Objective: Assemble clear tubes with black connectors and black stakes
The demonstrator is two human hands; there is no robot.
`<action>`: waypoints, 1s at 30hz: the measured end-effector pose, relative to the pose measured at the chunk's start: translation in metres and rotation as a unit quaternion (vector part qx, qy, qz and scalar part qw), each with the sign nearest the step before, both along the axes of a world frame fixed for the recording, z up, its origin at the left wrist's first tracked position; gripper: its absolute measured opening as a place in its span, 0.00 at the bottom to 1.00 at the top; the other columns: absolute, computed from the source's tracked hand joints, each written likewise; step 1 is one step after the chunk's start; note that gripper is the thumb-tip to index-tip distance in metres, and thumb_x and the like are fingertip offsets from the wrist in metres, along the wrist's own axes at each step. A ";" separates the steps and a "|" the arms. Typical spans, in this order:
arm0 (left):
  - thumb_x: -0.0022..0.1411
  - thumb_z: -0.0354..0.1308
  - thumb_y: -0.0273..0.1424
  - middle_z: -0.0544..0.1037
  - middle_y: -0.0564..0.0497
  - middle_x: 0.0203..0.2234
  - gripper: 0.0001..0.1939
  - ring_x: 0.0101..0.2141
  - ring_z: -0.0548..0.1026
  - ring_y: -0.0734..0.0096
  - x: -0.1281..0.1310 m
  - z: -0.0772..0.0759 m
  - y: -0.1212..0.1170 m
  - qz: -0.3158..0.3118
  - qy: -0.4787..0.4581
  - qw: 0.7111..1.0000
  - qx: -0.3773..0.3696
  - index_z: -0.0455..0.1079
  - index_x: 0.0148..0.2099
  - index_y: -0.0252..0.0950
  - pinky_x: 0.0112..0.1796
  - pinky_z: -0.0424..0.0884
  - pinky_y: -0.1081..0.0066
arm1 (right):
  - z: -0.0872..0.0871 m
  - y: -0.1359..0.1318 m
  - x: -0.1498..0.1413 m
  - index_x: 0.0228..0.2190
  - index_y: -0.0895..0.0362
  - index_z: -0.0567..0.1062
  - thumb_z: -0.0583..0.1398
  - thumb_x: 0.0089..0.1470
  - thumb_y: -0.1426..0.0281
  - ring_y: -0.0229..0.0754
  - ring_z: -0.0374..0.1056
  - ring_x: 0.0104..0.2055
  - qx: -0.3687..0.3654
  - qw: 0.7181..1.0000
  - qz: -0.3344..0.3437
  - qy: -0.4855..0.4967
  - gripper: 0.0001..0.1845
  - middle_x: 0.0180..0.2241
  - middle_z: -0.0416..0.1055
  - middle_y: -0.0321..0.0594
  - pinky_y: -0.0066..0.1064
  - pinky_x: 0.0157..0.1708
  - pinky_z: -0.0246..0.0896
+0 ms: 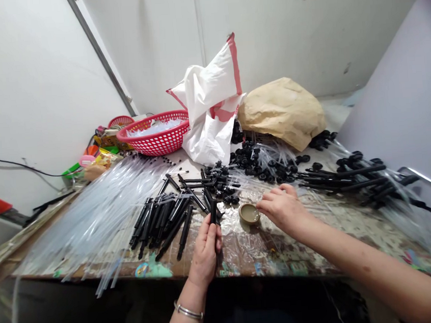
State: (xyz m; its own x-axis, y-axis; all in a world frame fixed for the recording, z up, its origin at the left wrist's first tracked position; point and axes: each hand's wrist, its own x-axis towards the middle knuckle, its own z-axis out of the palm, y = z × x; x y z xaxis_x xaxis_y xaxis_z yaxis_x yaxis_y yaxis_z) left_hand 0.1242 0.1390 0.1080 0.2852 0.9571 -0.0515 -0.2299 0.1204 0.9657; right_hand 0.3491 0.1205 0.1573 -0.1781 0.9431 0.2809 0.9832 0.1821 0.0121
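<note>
My left hand (pixel 206 249) is closed around a black tube (pixel 213 212) that sticks up out of the fist, near the table's front edge. My right hand (pixel 282 207) rests on the table with its fingers curled and pinched beside a small round dish (pixel 249 213); what they pinch is too small to name. A pile of black tubes (pixel 168 219) lies just left of my left hand. Loose black caps (pixel 260 165) are scattered beyond the dish.
A wide sheaf of clear thin tubes (pixel 93 209) covers the table's left. A red basket (pixel 154 134), a white plastic bag (pixel 211 107) and a brown paper bag (pixel 282 110) stand at the back. More black tubes (pixel 353 176) lie on the right.
</note>
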 end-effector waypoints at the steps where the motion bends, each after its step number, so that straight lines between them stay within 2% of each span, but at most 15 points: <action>1: 0.62 0.52 0.39 0.67 0.56 0.26 0.20 0.21 0.62 0.80 0.000 0.000 0.000 -0.005 0.008 1.000 0.003 0.61 0.54 0.37 0.24 0.60 0.77 | 0.001 0.001 -0.001 0.23 0.52 0.74 0.54 0.55 0.72 0.41 0.59 0.32 -0.006 1.000 0.004 0.000 0.12 0.25 0.71 0.38 0.39 0.42 0.40; 5: 0.63 0.50 0.37 0.72 0.51 0.32 0.15 0.29 0.70 0.75 -0.001 0.003 0.001 -0.020 0.020 0.999 0.019 0.64 0.49 0.35 0.32 0.66 0.74 | 0.000 0.000 -0.001 0.23 0.53 0.74 0.54 0.55 0.72 0.42 0.60 0.33 -0.014 1.000 0.003 0.025 0.13 0.25 0.71 0.40 0.40 0.43 0.41; 7: 0.63 0.50 0.36 0.72 0.49 0.36 0.13 0.30 0.71 0.74 -0.001 0.003 0.003 -0.020 0.008 1.000 0.021 0.64 0.47 0.35 0.29 0.66 0.75 | -0.003 -0.004 0.001 0.25 0.53 0.75 0.54 0.55 0.70 0.43 0.62 0.34 -0.004 0.997 -0.016 0.075 0.11 0.28 0.73 0.40 0.42 0.43 0.42; 9: 0.62 0.51 0.36 0.72 0.49 0.37 0.13 0.27 0.70 0.76 0.000 0.004 0.003 -0.019 -0.003 1.000 0.017 0.62 0.47 0.35 0.25 0.65 0.76 | -0.005 -0.009 0.002 0.28 0.54 0.75 0.54 0.55 0.69 0.44 0.64 0.35 -0.004 0.985 -0.045 0.165 0.09 0.30 0.74 0.40 0.41 0.43 0.45; 11: 0.62 0.52 0.35 0.71 0.50 0.36 0.16 0.25 0.69 0.78 0.000 0.004 0.002 -0.022 -0.020 1.000 0.011 0.60 0.51 0.36 0.23 0.64 0.77 | -0.005 -0.017 -0.001 0.30 0.54 0.73 0.54 0.55 0.67 0.43 0.66 0.34 -0.035 0.954 -0.069 0.289 0.09 0.31 0.74 0.39 0.38 0.40 0.51; 14: 0.61 0.53 0.36 0.69 0.54 0.31 0.26 0.24 0.68 0.78 0.001 0.005 -0.008 -0.028 -0.047 0.998 -0.021 0.51 0.59 0.40 0.23 0.64 0.77 | -0.001 -0.029 -0.012 0.33 0.55 0.71 0.53 0.55 0.63 0.41 0.67 0.34 -0.104 0.877 -0.072 0.463 0.11 0.31 0.73 0.38 0.32 0.35 0.58; 16: 0.62 0.52 0.37 0.68 0.56 0.27 0.29 0.22 0.67 0.78 0.003 0.005 -0.018 -0.029 -0.042 0.997 -0.052 0.48 0.62 0.42 0.21 0.64 0.77 | 0.003 -0.036 -0.022 0.34 0.55 0.70 0.53 0.55 0.61 0.40 0.68 0.34 -0.128 0.835 -0.061 0.531 0.12 0.31 0.73 0.37 0.31 0.34 0.60; 18: 0.63 0.50 0.39 0.66 0.57 0.25 0.28 0.20 0.67 0.79 0.006 0.006 -0.030 -0.034 -0.035 0.996 -0.074 0.48 0.63 0.44 0.20 0.63 0.78 | 0.007 -0.042 -0.031 0.34 0.55 0.70 0.54 0.55 0.60 0.39 0.68 0.33 -0.136 0.815 -0.048 0.562 0.13 0.29 0.73 0.37 0.30 0.34 0.60; 20: 0.63 0.50 0.39 0.66 0.56 0.25 0.25 0.22 0.69 0.77 0.010 0.007 -0.040 -0.036 -0.046 0.995 -0.079 0.52 0.61 0.43 0.20 0.64 0.78 | 0.009 -0.047 -0.036 0.34 0.55 0.71 0.54 0.54 0.59 0.39 0.68 0.34 -0.134 0.813 -0.039 0.566 0.13 0.29 0.73 0.37 0.30 0.35 0.61; 24: 0.61 0.53 0.38 0.70 0.49 0.34 0.19 0.25 0.71 0.75 0.016 0.013 -0.051 -0.030 -0.076 0.994 -0.067 0.61 0.54 0.40 0.15 0.61 0.81 | 0.010 -0.054 -0.038 0.36 0.54 0.71 0.53 0.55 0.59 0.40 0.68 0.35 -0.119 0.840 -0.033 0.529 0.13 0.31 0.73 0.38 0.32 0.37 0.62; 27: 0.61 0.53 0.37 0.70 0.50 0.35 0.20 0.19 0.65 0.82 0.016 0.017 -0.055 -0.042 -0.075 0.993 -0.075 0.59 0.55 0.42 0.14 0.57 0.83 | 0.011 -0.058 -0.037 0.36 0.53 0.72 0.54 0.55 0.60 0.41 0.69 0.35 -0.098 0.855 -0.036 0.507 0.13 0.31 0.74 0.39 0.32 0.36 0.63; 30: 0.62 0.52 0.38 0.70 0.52 0.32 0.23 0.16 0.62 0.86 0.016 0.020 -0.060 -0.054 -0.071 0.992 -0.093 0.55 0.58 0.46 0.14 0.54 0.84 | 0.012 -0.060 -0.038 0.35 0.54 0.72 0.54 0.54 0.60 0.41 0.69 0.34 -0.087 0.859 -0.038 0.504 0.13 0.30 0.74 0.39 0.31 0.35 0.64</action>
State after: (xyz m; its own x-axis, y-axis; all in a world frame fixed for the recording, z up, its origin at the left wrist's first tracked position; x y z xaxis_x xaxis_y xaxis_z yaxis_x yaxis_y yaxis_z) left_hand 0.1407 0.0791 0.1278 0.4029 0.8980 -0.1767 -0.3375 0.3252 0.8834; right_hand 0.3109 0.0606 0.1695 0.1365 0.9844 0.1111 0.4877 0.0309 -0.8724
